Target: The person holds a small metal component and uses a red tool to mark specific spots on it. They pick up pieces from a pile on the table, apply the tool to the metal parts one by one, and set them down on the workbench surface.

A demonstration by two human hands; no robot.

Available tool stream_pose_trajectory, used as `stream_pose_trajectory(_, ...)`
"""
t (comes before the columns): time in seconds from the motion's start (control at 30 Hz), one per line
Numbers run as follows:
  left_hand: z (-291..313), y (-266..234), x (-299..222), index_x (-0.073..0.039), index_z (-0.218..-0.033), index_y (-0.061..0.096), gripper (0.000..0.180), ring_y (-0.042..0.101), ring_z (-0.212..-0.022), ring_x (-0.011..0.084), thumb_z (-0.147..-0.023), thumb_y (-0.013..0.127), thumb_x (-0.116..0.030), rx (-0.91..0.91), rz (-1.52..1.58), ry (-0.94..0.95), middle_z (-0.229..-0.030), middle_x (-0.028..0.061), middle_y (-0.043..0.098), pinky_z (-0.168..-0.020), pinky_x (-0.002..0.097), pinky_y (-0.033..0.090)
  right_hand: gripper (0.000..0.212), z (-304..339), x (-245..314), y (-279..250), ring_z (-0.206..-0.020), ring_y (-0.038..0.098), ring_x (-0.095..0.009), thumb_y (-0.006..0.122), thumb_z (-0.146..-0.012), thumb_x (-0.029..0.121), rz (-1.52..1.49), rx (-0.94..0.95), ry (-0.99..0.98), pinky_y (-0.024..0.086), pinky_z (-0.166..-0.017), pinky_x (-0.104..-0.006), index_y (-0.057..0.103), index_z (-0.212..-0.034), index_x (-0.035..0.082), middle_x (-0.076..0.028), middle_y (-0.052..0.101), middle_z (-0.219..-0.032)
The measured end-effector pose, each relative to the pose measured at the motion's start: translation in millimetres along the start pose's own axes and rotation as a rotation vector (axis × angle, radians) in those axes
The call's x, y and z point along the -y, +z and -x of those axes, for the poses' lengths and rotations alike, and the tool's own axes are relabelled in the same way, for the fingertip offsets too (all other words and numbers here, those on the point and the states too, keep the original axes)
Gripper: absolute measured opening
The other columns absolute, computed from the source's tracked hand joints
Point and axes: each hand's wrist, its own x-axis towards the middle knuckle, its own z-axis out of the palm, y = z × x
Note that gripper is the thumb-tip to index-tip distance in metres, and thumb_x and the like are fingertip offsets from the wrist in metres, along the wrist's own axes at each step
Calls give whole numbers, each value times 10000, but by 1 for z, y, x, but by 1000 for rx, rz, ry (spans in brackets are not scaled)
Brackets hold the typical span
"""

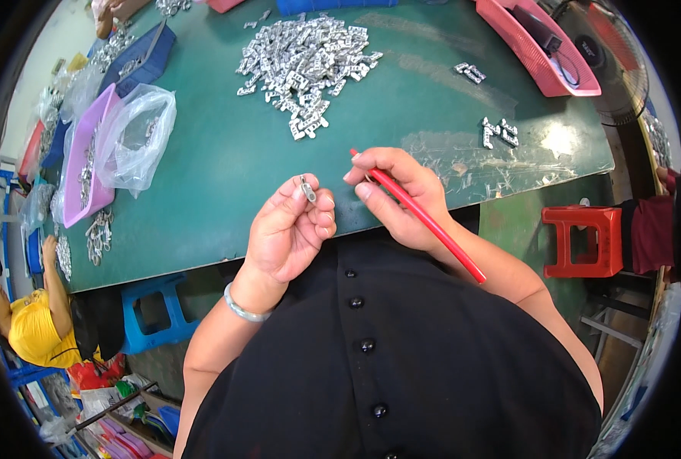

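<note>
Near the table's front edge my left hand [283, 237] pinches a small silver metal piece [308, 191], oblong with a narrower upper end, between thumb and fingers. To its right, my right hand [411, 191] is closed around a slim red stick [432, 222]. The stick slants from the fingertips down over the wrist, and its kind cannot be made out. A gap separates the two hands. Beyond them on the green table [218, 176] lies a large pile of small silver metal parts [306, 65].
A purple basket [88, 164] with a clear plastic bag [138, 138] stands at left, near a blue bin [138, 57]. Several loose parts [499, 132] and a pink basket [539, 53] are at right. Stools, blue [157, 314] and red [583, 241], flank the table. A person in yellow [42, 329] works at left.
</note>
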Motion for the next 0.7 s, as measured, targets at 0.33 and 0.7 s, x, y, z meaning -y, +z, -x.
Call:
stream_pose_trajectory(0.33, -14, 23, 8, 4, -1077, 481, 217, 584, -698, 152, -876, 468, -78, -261, -525, 148, -842, 99, 593, -646, 261, 489, 276, -18, 1, -8, -780, 519, -73, 569, -756, -52, -76, 100, 204, 434, -725, -225, 509, -1012, 32, -16, 540, -832)
stream_pose_trajectory(0.7, -4, 17, -4, 14, -1063, 482, 225, 580, -695, 138, -856, 486, -73, -249, -755, 114, -843, 85, 590, -623, 247, 474, 186, -101, -46, -172, -531, 509, -175, 543, -774, 134, 813, -173, 155, 427, -531, -293, 550, -941, 52, -66, 514, -597)
